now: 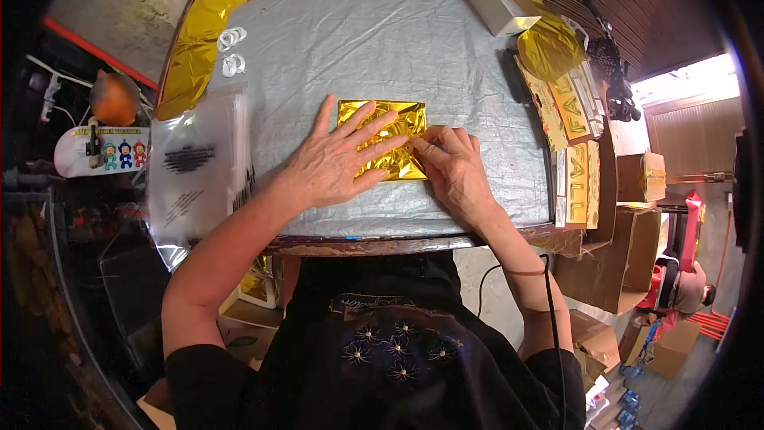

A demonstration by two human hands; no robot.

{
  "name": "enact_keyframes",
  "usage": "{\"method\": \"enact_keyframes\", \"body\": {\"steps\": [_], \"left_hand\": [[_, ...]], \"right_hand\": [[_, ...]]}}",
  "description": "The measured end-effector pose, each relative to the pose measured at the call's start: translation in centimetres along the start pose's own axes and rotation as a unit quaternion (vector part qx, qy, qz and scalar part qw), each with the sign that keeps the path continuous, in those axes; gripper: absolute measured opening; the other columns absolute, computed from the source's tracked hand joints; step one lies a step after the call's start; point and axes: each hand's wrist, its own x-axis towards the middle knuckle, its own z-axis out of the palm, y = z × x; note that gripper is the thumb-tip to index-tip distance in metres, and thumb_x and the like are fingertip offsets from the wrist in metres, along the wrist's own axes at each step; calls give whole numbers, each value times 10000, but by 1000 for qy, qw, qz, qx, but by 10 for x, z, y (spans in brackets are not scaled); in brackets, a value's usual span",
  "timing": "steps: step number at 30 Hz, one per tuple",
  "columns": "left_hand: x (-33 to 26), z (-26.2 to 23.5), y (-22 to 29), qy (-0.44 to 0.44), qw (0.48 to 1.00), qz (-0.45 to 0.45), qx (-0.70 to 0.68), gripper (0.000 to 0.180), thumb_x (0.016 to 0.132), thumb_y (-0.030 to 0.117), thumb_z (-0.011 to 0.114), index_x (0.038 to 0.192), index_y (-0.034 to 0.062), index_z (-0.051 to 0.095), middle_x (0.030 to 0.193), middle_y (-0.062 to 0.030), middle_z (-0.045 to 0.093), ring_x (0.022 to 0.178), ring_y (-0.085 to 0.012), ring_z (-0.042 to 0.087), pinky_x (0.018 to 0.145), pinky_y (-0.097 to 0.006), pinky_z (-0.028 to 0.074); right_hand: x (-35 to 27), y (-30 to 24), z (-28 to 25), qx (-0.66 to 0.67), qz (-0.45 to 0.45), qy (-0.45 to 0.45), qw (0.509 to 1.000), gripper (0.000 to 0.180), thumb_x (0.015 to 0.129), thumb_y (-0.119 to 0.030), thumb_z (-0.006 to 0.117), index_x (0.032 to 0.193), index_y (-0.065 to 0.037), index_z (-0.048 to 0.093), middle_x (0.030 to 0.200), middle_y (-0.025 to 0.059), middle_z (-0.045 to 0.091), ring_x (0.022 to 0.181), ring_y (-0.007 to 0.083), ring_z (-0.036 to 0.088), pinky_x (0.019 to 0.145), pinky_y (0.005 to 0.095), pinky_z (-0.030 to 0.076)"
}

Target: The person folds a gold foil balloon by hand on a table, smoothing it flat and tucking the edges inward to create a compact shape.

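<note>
A folded square of shiny gold foil [410, 116] lies on the silver-grey sheet covering the table [334, 40], close to the front edge. My left hand [328, 166] rests flat across its left and middle part, fingers spread. At the foil's right edge, my right hand [459, 169] has its thumb and forefinger pinched together on it, the other fingers curled. Part of the square is hidden beneath both hands.
Clear plastic bags [199, 123] are stacked at the left, with white coiled loops [231, 38] behind them. Gold foil [189, 52] lines the far left edge. An open white box [497, 8] and printed cartons [577, 111] stand right. Cardboard boxes [613, 263] and another person [687, 288] are beyond.
</note>
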Motion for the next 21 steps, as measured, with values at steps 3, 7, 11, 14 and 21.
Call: {"method": "enact_keyframes", "body": {"steps": [3,7,11,14,21], "left_hand": [[0,0,0,-5,1000,-4,1,616,1049,471,556,1633,313,437,1727,-52,326,1598,-297,282,1243,-738,94],[0,1,0,0,1000,1,3,612,1050,465,558,1630,311,440,1723,-54,329,1595,-298,283,1245,-741,90],[0,-2,1,-2,1000,1,-3,601,1051,453,557,1626,319,445,1718,-55,336,1596,-299,281,1244,-743,96],[1,-4,2,-5,1000,0,0,583,1049,438,563,1613,328,465,1713,-54,342,1593,-298,286,1240,-744,111],[2,-7,2,-17,1000,-2,-11,570,1034,403,589,1591,332,495,1728,-54,315,1599,-316,277,1242,-748,88]], "right_hand": [[2,-1,-3,-9,-3,1,1000,383,900,-33,744,1274,-110,759,1160,52,678,1046,257,613,923,403,445],[1,4,-4,-6,-14,8,1000,372,901,-47,747,1266,-121,763,1163,43,681,1052,252,611,929,405,435],[5,2,-5,8,17,-3,1000,335,917,-56,742,1244,-122,771,1152,47,681,1047,255,609,942,406,424],[8,0,-8,34,49,-14,998,306,930,-59,735,1228,-115,774,1139,54,680,1038,259,609,955,410,418],[15,7,-9,73,58,-36,995,253,966,-62,696,1204,-100,773,1132,72,700,1049,271,628,962,429,422]]}}
